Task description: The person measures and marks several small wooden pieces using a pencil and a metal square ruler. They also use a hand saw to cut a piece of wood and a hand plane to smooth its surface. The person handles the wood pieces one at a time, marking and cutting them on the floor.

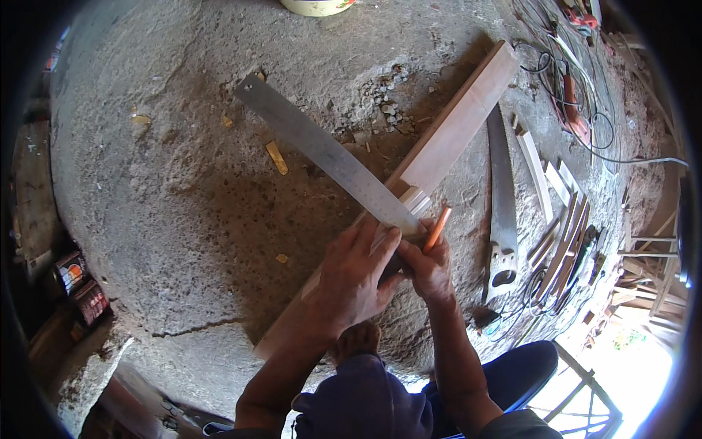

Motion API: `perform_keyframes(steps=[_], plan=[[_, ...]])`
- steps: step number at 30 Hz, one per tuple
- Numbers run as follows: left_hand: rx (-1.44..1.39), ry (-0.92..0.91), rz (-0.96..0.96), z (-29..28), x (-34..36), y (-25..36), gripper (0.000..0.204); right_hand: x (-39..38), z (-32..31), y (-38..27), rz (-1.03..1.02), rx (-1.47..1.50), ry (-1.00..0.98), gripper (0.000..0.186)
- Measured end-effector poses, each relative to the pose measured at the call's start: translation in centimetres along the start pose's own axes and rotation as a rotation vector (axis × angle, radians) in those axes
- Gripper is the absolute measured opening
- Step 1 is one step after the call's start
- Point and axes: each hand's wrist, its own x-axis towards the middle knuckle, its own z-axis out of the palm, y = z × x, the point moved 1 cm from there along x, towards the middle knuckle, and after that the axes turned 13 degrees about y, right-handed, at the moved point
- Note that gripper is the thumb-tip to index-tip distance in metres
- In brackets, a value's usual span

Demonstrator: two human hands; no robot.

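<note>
A long reddish-brown wooden board (461,121) lies diagonally on the ground, its near end (281,333) running below my left forearm. Across it, at about a right angle, rests a flat steel square (322,150) with a hole at its far-left end. Its near end disappears under my fingers. My left hand (358,272) is closed over the square and the board's edge, thumb pointing toward the blade. In my right hand (430,271), an orange pencil (438,229) is gripped, tilted with one end upward. The pencil's lower tip is hidden. Both hands nearly touch.
On the right lies a handsaw (502,197), alongside several wood strips (567,245) and a red-orange power tool (574,110) among tangled cables. Wood chips (276,158) dot the rough concrete. A pale bucket (318,6) stands at the top edge. My foot (357,341) is beneath my arms.
</note>
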Motion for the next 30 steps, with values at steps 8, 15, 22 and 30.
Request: perform_keyframes(steps=[8, 15, 22, 30], plan=[[-0.009, -0.115, 0.005, -0.1, 0.0, -0.6, 0.077, -0.7, 0.3, -0.3, 0.023, -0.075, 0.055, 0.029], [0.005, -0.080, 0.031, -0.2, 0.2, -0.6, 0.069, -0.5, 0.4, -1.0, 0.104, -0.092, 0.051, 0.026], [-0.030, -0.108, 0.004, -0.6, 0.5, -0.6, 0.062, -0.6, 0.4, -1.6, 0.163, -0.150, 0.070, 0.026], [-0.075, -0.109, -0.022, -0.6, 0.5, -0.8, 0.057, -0.4, 0.2, -1.9, 0.189, -0.212, 0.060, 0.026]])
